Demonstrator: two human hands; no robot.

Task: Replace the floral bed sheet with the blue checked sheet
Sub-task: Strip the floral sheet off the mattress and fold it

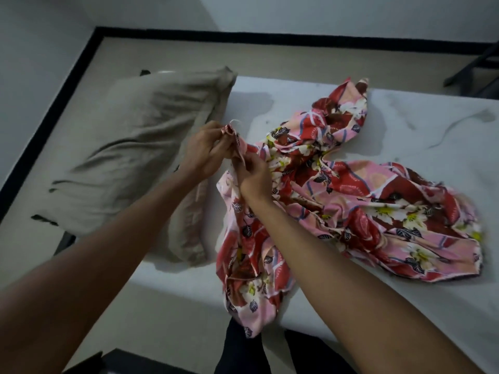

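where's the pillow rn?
Head view, left of centre: the beige pillow lies at the left end of the bare mattress, just left of the bunched floral sheet, beside the left hand.

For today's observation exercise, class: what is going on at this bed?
A person is handling the floral sheet: the left hand and right hand both pinch one edge of it. The rest lies crumpled on the bare white mattress, partly hanging over its near side. A beige pillow lies to the left. No blue checked sheet shows.
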